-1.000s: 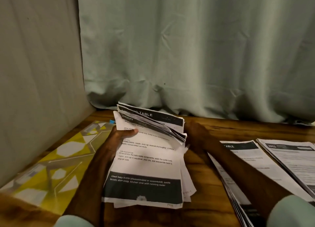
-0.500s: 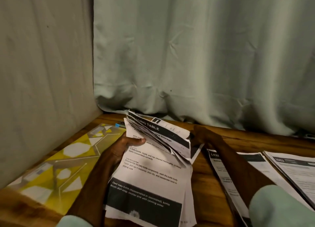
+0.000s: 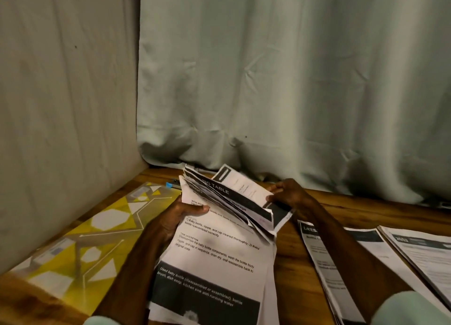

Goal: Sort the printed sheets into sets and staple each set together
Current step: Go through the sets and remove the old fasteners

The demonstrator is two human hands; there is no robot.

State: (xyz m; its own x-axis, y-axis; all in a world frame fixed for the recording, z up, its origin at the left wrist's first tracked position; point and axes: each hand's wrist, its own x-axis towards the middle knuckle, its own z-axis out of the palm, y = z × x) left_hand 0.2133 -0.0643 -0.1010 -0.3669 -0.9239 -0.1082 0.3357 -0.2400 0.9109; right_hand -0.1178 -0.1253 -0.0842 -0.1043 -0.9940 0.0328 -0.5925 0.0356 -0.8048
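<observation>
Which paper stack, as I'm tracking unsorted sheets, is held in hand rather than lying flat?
Crumpled centre stack: left hand grips it, right hand pinches its top sheets. The middle-right pile and far-right pile lie flat.

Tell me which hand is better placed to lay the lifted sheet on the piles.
Likely right. The right hand pinches the lifted white printed sheet and is nearer the flat paper piles; the left hand grips the remaining printed stack.

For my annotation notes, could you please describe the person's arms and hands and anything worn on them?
Both the left hand and the right hand are bare: no gloves, and no watch or bracelet shows at the wrists. The forearms are uncovered too. A pale mint-green left sleeve and a matching right sleeve show only at the bottom edge, plain, without visible markings.
</observation>
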